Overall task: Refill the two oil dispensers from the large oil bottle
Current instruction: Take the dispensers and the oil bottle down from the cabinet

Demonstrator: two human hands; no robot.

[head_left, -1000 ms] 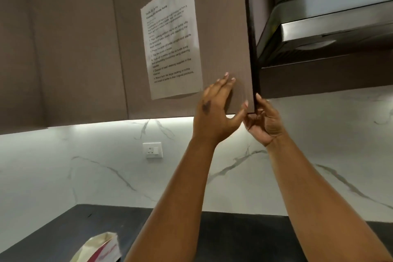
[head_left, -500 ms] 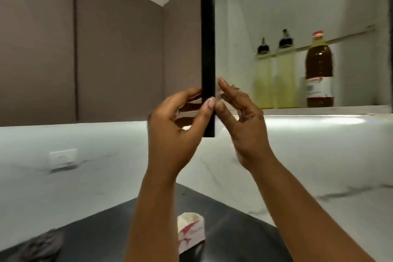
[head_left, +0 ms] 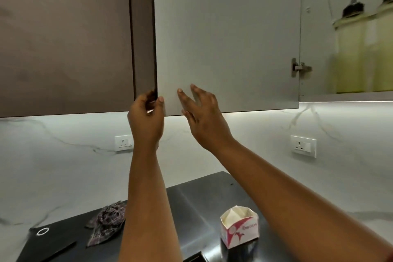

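L hand (head_left: 146, 120) pinched open cabinet door (head_left: 227, 38) at its lower left corner; R hand (head_left: 202, 116) just beside, fingers spread, empty. Two oil dispensers (head_left: 365, 44) stood far right on the shelf.

Two oil dispensers stand upright side by side on the shelf inside the open wall cabinet, at far right. Nearer dispenser (head_left: 348, 49): clear body holding pale yellow oil, filled nearly to the shoulder, black pour-spout cap on top. Second dispenser (head_left: 383, 49) sits just to its right, touching or nearly so, same pale yellow contents, dark cap cut off by the frame edge. Both blurred, details soft. They rest at the front of the shelf, past the cabinet door's hinge side. Large oil bottle not in view.
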